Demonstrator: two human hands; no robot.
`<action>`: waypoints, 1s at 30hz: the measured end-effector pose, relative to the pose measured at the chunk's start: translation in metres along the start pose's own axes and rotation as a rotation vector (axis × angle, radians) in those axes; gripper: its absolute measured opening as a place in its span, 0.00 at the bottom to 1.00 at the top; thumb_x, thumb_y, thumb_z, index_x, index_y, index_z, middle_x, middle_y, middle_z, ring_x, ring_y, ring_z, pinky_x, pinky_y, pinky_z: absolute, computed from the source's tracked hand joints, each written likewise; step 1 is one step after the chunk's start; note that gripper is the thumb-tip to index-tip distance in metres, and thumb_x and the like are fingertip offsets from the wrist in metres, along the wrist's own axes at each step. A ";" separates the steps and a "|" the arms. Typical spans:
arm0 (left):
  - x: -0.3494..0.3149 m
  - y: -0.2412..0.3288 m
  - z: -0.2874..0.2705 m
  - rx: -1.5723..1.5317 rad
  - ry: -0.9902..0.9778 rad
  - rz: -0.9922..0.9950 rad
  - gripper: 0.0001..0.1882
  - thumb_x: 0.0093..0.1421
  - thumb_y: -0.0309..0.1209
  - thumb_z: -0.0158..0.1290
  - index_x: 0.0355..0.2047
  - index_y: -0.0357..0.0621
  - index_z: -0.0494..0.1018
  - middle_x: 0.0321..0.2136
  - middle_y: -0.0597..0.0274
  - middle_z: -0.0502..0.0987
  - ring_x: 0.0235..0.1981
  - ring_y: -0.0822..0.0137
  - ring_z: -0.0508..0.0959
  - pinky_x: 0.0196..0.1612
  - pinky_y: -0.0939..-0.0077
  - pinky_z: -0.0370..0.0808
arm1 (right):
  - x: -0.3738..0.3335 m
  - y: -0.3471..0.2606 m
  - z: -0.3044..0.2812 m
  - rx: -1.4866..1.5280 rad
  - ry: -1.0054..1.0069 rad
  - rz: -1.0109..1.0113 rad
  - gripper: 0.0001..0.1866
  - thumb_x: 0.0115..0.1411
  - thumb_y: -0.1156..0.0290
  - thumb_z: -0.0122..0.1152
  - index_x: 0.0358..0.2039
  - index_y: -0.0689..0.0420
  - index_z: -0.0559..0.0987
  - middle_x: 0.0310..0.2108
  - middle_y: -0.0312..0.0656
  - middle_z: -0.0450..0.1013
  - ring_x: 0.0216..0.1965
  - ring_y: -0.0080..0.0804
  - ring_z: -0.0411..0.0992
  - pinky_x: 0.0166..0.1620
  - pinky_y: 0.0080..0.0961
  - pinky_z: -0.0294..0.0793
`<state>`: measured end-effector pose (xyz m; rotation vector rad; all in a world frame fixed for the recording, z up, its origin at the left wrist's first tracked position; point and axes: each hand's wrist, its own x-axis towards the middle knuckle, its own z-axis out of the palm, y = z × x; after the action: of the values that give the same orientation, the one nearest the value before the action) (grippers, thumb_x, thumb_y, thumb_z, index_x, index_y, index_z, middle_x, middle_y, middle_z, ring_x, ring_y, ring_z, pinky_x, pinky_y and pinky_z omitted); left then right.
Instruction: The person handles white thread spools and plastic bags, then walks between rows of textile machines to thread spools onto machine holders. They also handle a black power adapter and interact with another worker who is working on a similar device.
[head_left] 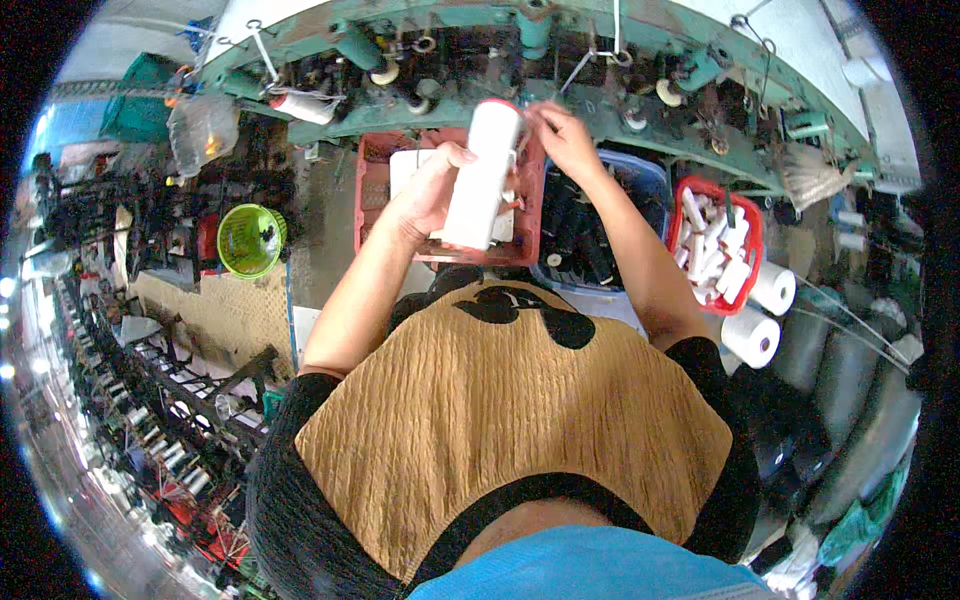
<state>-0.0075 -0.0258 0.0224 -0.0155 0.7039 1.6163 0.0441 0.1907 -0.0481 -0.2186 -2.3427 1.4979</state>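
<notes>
Gripped in my left hand (pixel 428 192) is a large white thread spool (pixel 482 185) with red rims at both ends. It stands tilted over a pink crate (pixel 530 225), its top leaning a little right. My right hand (pixel 566 142) is beside the spool's upper end, thumb and fingers drawn together in a pinch. Whatever that pinch holds, if anything, is too small to make out. Below my hands, the pink crate contains white pieces, partly covered by my left hand and the spool.
A green machine frame (pixel 440 118) with spindles and hooks runs across the far side; a white spool (pixel 305 107) sits on it. To the right are a blue crate (pixel 640 165) of dark tubes, a red basket (pixel 757 245) of small white spools and two white rolls (pixel 750 337). A green basket (pixel 250 262) stands left.
</notes>
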 end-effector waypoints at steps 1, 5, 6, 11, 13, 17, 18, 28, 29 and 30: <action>-0.003 -0.002 0.005 0.068 0.028 -0.023 0.32 0.48 0.41 0.53 0.52 0.37 0.67 0.40 0.51 0.76 0.36 0.58 0.78 0.38 0.65 0.78 | 0.002 -0.003 0.006 -0.019 -0.125 0.236 0.12 0.61 0.62 0.60 0.36 0.58 0.82 0.25 0.43 0.76 0.29 0.29 0.74 0.37 0.28 0.73; -0.009 -0.001 0.011 0.981 0.030 -0.105 0.26 0.57 0.43 0.50 0.51 0.37 0.69 0.35 0.58 0.78 0.33 0.70 0.78 0.35 0.75 0.76 | 0.026 -0.044 0.009 -0.050 -0.093 -0.007 0.28 0.55 0.48 0.65 0.15 0.57 0.65 0.11 0.38 0.60 0.16 0.25 0.56 0.22 0.30 0.59; -0.010 -0.002 0.011 1.301 0.097 -0.013 0.26 0.59 0.44 0.49 0.50 0.37 0.69 0.33 0.59 0.77 0.31 0.72 0.78 0.34 0.76 0.75 | 0.028 -0.057 0.001 0.005 -0.034 -0.070 0.27 0.55 0.49 0.65 0.15 0.58 0.67 0.12 0.39 0.62 0.15 0.28 0.57 0.22 0.30 0.60; -0.020 0.003 0.006 0.547 0.477 0.319 0.24 0.62 0.46 0.44 0.48 0.38 0.69 0.31 0.58 0.76 0.26 0.69 0.76 0.26 0.74 0.76 | 0.027 -0.099 -0.022 -0.084 0.174 0.075 0.24 0.57 0.62 0.64 0.14 0.58 0.62 0.12 0.32 0.54 0.18 0.18 0.51 0.22 0.23 0.55; -0.026 0.004 0.008 0.235 0.300 0.349 0.26 0.61 0.46 0.43 0.49 0.36 0.68 0.30 0.56 0.74 0.23 0.66 0.75 0.21 0.73 0.76 | 0.020 -0.101 -0.018 -0.012 0.155 0.103 0.23 0.57 0.65 0.62 0.14 0.57 0.60 0.14 0.29 0.53 0.20 0.17 0.51 0.23 0.22 0.53; -0.033 -0.001 0.022 -0.116 -0.128 0.337 0.31 0.60 0.47 0.44 0.52 0.31 0.63 0.30 0.55 0.71 0.20 0.64 0.74 0.16 0.73 0.76 | 0.004 -0.101 0.003 0.031 0.227 0.086 0.18 0.55 0.68 0.58 0.15 0.59 0.63 0.12 0.35 0.57 0.18 0.20 0.53 0.23 0.25 0.57; -0.036 -0.004 0.026 -0.193 -0.180 0.299 0.32 0.60 0.47 0.44 0.53 0.29 0.62 0.30 0.54 0.70 0.20 0.64 0.73 0.15 0.72 0.76 | -0.002 -0.104 0.014 0.099 0.238 0.100 0.15 0.56 0.70 0.56 0.16 0.60 0.64 0.13 0.34 0.57 0.19 0.19 0.54 0.23 0.25 0.58; -0.091 -0.010 0.029 -0.185 -0.220 0.286 0.39 0.50 0.43 0.50 0.56 0.26 0.58 0.25 0.49 0.70 0.13 0.58 0.71 0.10 0.67 0.71 | -0.030 -0.146 -0.020 0.780 0.190 0.281 0.24 0.71 0.50 0.37 0.37 0.57 0.75 0.25 0.33 0.71 0.16 0.16 0.63 0.18 0.13 0.61; -0.099 -0.010 0.025 -0.104 -0.162 0.279 0.39 0.49 0.44 0.50 0.55 0.26 0.59 0.23 0.50 0.69 0.11 0.59 0.69 0.09 0.68 0.71 | -0.037 -0.151 -0.027 0.825 0.036 0.411 0.26 0.69 0.47 0.37 0.37 0.57 0.74 0.22 0.34 0.69 0.11 0.17 0.58 0.13 0.15 0.56; -0.105 -0.008 0.022 -0.021 -0.108 0.264 0.39 0.49 0.45 0.51 0.55 0.26 0.60 0.21 0.51 0.69 0.09 0.59 0.68 0.09 0.69 0.70 | -0.045 -0.156 -0.030 0.941 -0.209 0.667 0.29 0.67 0.42 0.38 0.35 0.58 0.73 0.18 0.33 0.65 0.10 0.18 0.54 0.11 0.16 0.53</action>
<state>0.0278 -0.1105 0.0792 0.1539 0.6241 1.8616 0.1059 0.1351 0.0950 -0.6394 -1.4687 2.8592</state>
